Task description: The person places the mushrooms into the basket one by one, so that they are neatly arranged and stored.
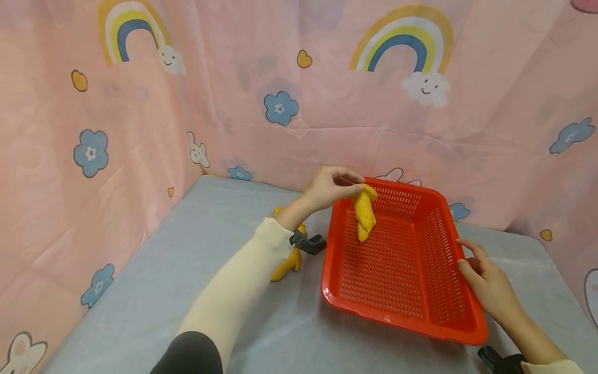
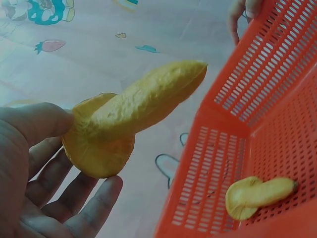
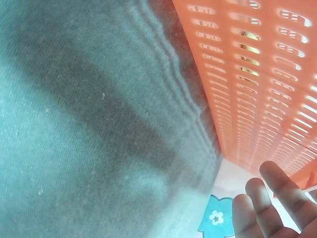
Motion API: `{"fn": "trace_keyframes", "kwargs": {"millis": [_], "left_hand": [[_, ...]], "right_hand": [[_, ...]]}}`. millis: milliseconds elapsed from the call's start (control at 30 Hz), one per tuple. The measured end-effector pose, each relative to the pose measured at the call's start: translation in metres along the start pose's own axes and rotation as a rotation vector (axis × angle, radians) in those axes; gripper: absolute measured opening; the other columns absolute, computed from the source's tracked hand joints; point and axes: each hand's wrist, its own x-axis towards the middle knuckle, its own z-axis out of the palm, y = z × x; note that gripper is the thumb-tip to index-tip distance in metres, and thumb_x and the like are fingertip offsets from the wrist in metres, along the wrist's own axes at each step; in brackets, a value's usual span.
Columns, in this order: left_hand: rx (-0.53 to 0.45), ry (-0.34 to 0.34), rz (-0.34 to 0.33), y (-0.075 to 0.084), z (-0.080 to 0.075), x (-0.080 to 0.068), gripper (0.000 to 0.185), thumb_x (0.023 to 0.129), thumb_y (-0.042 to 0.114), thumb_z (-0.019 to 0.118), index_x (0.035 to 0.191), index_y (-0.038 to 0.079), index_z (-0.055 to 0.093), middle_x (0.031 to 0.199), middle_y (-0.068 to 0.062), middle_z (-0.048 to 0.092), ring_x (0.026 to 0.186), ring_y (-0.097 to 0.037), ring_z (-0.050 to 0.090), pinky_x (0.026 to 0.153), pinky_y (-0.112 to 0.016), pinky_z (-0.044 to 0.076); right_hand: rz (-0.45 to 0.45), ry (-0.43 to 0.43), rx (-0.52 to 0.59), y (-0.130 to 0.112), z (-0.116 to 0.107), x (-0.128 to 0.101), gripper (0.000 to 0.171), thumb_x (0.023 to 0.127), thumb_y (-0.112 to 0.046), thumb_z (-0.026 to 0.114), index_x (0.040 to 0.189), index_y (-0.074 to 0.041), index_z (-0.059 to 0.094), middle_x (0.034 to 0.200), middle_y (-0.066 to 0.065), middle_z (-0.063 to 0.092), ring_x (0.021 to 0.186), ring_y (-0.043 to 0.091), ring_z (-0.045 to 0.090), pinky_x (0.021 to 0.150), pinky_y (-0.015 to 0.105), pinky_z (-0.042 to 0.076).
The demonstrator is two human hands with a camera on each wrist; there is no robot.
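My left hand [image 1: 331, 187] pinches a yellow toy banana [image 2: 143, 101] by its flared, peel-like end, thumb on one side and fingers below. In the head view this toy hangs over the far left part of a red plastic basket [image 1: 420, 332]. A second yellow toy banana [image 2: 262, 193] lies inside the basket in the left wrist view. My right hand [image 1: 490, 285] holds the basket's right rim, thumb at the edge. Several of its fingers [image 3: 270, 208] show along the outer wall in the right wrist view.
More yellow toy bananas [image 1: 282, 267] lie on the grey-covered table [image 1: 196, 249] left of the basket, partly hidden by my left forearm. A pink patterned curtain [image 1: 303, 145] stands behind and beside the table. Dark straps [image 1: 308, 242] are on both wrists.
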Motion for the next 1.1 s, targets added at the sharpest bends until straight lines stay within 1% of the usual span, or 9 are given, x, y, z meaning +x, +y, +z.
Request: {"fn": "trace_keyframes", "kwargs": {"millis": [100,300,500,567,767,900,1000,1100], "left_hand": [[-0.002,-0.01,-0.009,-0.001,0.008,0.006,0.022,0.088,0.018,0.07,0.107,0.007,0.072,0.109,-0.008,0.071,0.093,-0.018,0.068,0.076,-0.021,0.054],[0.05,-0.041,-0.024,-0.006,0.026,0.018,0.018,0.088,0.019,0.069,0.104,0.01,0.073,0.106,-0.005,0.072,0.089,-0.013,0.068,0.073,-0.019,0.054],[0.07,-0.054,-0.067,-0.011,0.041,0.033,0.016,0.089,0.023,0.07,0.102,0.014,0.074,0.105,0.0,0.071,0.088,-0.009,0.066,0.074,-0.017,0.052],[0.08,-0.061,-0.072,-0.013,0.046,0.037,0.016,0.089,0.023,0.07,0.102,0.015,0.074,0.106,0.001,0.071,0.088,-0.007,0.066,0.074,-0.016,0.051],[0.147,-0.115,-0.069,-0.02,0.059,0.05,0.018,0.089,0.022,0.069,0.103,0.012,0.074,0.107,0.0,0.071,0.092,-0.008,0.064,0.076,-0.014,0.049],[0.193,-0.127,-0.114,-0.026,0.065,0.057,0.016,0.089,0.023,0.069,0.103,0.014,0.074,0.106,0.004,0.07,0.096,-0.007,0.061,0.077,-0.015,0.048],[0.205,-0.137,-0.147,-0.028,0.07,0.063,0.015,0.089,0.022,0.069,0.102,0.016,0.074,0.107,0.005,0.069,0.099,-0.007,0.06,0.076,-0.014,0.048],[0.211,-0.152,-0.157,-0.029,0.075,0.067,0.015,0.089,0.021,0.069,0.102,0.015,0.074,0.107,0.006,0.069,0.1,-0.007,0.059,0.074,-0.013,0.049]], "right_hand": [[-0.006,0.006,0.001,0.0,0.0,0.0,0.05,0.104,-0.026,0.038,0.149,-0.009,0.027,0.102,0.028,0.062,0.06,0.002,0.057,0.051,0.023,0.051],[-0.01,0.005,0.0,0.001,0.0,0.001,0.05,0.103,-0.026,0.038,0.149,-0.009,0.027,0.101,0.027,0.062,0.06,0.002,0.057,0.051,0.023,0.05],[-0.006,0.003,0.002,0.002,0.0,0.002,0.05,0.104,-0.026,0.038,0.149,-0.009,0.027,0.101,0.028,0.061,0.06,0.002,0.058,0.051,0.024,0.051],[-0.003,0.002,0.003,0.002,0.001,0.002,0.05,0.103,-0.026,0.039,0.149,-0.009,0.027,0.102,0.028,0.061,0.061,0.002,0.058,0.051,0.023,0.051],[0.004,-0.001,0.011,0.001,0.0,0.002,0.05,0.103,-0.026,0.039,0.149,-0.01,0.027,0.104,0.029,0.061,0.061,0.002,0.058,0.052,0.023,0.052],[-0.005,0.003,0.017,0.0,-0.001,0.002,0.05,0.103,-0.026,0.039,0.149,-0.01,0.027,0.104,0.03,0.061,0.062,0.001,0.059,0.052,0.024,0.052],[-0.013,0.004,0.017,0.0,-0.002,0.001,0.05,0.103,-0.026,0.039,0.149,-0.011,0.027,0.105,0.03,0.062,0.062,0.0,0.059,0.052,0.023,0.052],[-0.018,0.002,0.018,0.0,-0.002,0.0,0.05,0.103,-0.026,0.04,0.149,-0.011,0.027,0.105,0.029,0.062,0.063,-0.001,0.059,0.053,0.023,0.051]]}}
